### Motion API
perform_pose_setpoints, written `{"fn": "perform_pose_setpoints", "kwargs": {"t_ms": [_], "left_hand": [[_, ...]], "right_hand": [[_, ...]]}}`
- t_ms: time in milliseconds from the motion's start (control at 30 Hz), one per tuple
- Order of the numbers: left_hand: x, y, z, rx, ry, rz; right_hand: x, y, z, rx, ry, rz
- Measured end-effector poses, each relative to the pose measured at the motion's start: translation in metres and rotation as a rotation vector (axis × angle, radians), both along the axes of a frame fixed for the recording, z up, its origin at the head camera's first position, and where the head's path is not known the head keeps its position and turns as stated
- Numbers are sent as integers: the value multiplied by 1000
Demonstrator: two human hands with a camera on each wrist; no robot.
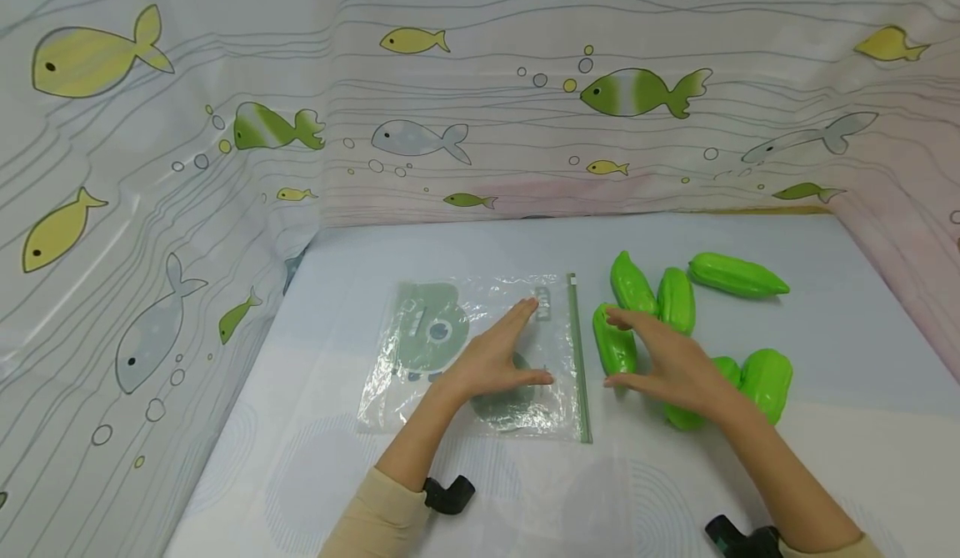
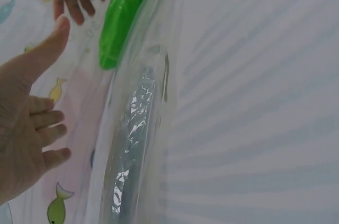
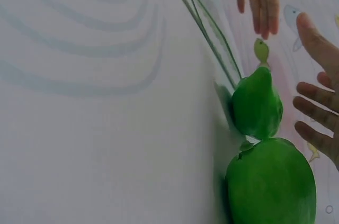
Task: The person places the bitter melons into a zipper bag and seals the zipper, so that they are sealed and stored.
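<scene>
A clear zip bag (image 1: pixel 431 333) with green printed shapes lies flat on the table, its green zip strip (image 1: pixel 577 358) facing right. Over the bag hovers my left hand (image 1: pixel 491 362), thumb and fingers spread apart, holding nothing. My right hand (image 1: pixel 675 366), likewise spread and holding nothing, is above the glossy green vegetable-shaped pieces. Nearest its fingertips is one long green piece (image 1: pixel 615 345) beside the zip strip. The right forearm and hand partly cover a lower green piece (image 1: pixel 682 416). In the left wrist view, the left hand (image 2: pixel 21 139) is raised clear of the bag (image 2: pixel 127 150).
More green pieces lie at the right: one (image 1: pixel 632 283) and another (image 1: pixel 677 299) side by side, a pointed one (image 1: pixel 738 275) farther back, and a plump one (image 1: pixel 767 383) nearer. A fish-patterned curtain (image 1: pixel 525 108) borders the table (image 1: pixel 825 333) behind and at the sides.
</scene>
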State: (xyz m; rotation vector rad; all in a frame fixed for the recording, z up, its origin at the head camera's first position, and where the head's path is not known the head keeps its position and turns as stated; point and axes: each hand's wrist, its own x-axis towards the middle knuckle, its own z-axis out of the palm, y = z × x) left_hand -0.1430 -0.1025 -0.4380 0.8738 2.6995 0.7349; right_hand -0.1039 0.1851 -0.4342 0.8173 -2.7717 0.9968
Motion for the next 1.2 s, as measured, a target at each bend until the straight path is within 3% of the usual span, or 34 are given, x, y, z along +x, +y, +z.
{"fn": "perform_pose_setpoints", "kwargs": {"t_ms": [233,433,733,867,1200], "left_hand": [[0,-1,-3,11,-29,-5],[1,1,-4,14,-44,-14],[4,3,-9,17,-71,-28],[4,4,-11,11,-58,-42],[7,4,-14,-26,-56,-63]], "right_hand": [[1,-12,-4,-12,-67,12],[2,-24,-5,-24,-64,27],[9,-41,-6,-98,-109,98],[15,-49,-3,-138,-169,112],[26,-56,-8,-63,-264,54]]}}
